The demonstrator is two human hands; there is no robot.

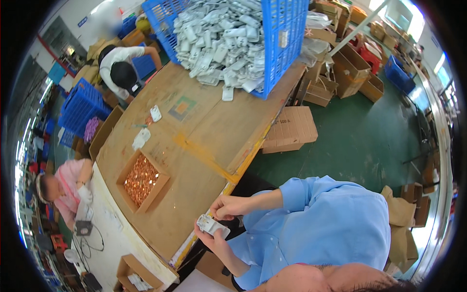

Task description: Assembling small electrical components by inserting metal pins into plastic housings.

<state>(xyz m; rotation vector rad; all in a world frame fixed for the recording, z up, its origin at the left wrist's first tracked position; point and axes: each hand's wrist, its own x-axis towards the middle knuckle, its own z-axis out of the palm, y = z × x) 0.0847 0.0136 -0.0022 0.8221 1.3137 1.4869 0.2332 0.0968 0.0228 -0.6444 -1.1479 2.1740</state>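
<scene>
White and small, a moulded part sits gripped in the left hand, while the right hand is bent over its edge, fingers drawn together, though whether they pinch anything cannot be told. Just beyond both hands runs the edge of a brown table, with a cardboard box of copper-coloured pieces near them and, farther off, a blue crate heaped with pale parts.

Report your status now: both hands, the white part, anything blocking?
Left hand holds white part. Right hand close beside it. Nothing visibly blocks them. Open cardboard box stands on table.
</scene>
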